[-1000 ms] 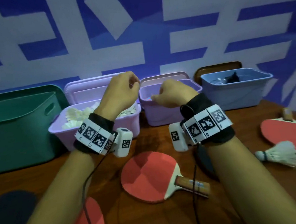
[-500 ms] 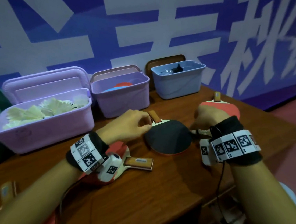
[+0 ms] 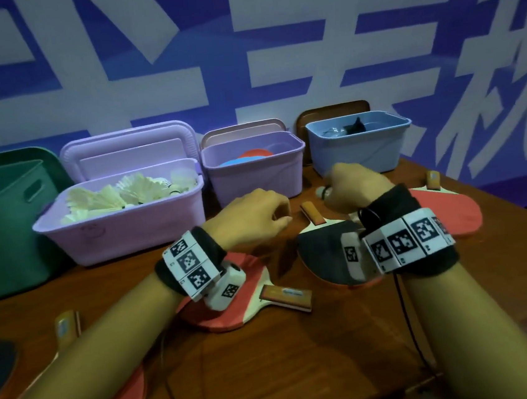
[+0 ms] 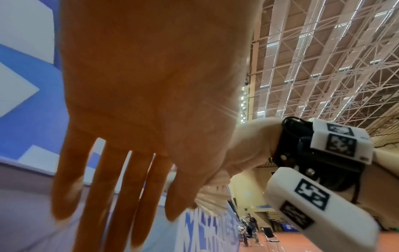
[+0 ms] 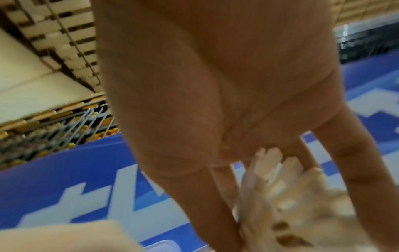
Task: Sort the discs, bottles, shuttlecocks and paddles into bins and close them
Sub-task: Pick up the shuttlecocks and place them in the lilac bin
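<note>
While both arms are stretched out over the wooden table (image 3: pixel 306 373), a white shuttlecock (image 3: pixel 322 191) is held in the right hand (image 3: pixel 356 186). Its round tip is seen poking out past the knuckles in the head view, and its pale feathers (image 5: pixel 287 196) are seen between the fingers (image 5: pixel 354 170) in the right wrist view. The left hand (image 3: pixel 251 220) is held just above the table, near the handle of a black paddle (image 3: pixel 323 251). In the left wrist view its fingers (image 4: pixel 121 196) are seen hanging down and spread a little, and nothing is seen in them. From the head view the fingertips are hidden, so a touch on the paddle cannot be told.

A red paddle (image 3: pixel 247 305) is seen lying under the left wrist, and another red paddle (image 3: pixel 452 212) is seen past the right wrist. More paddles are seen at the left edge of the table.

Four open bins are lined up by the wall. Many shuttlecocks are seen in the big purple bin (image 3: pixel 121 224). Red and blue discs are seen in the small purple bin (image 3: pixel 253 174). Something dark is seen in the blue bin (image 3: pixel 361 150), but it is too small to be told. A green bin (image 3: pixel 1 226) is seen at the far left.
</note>
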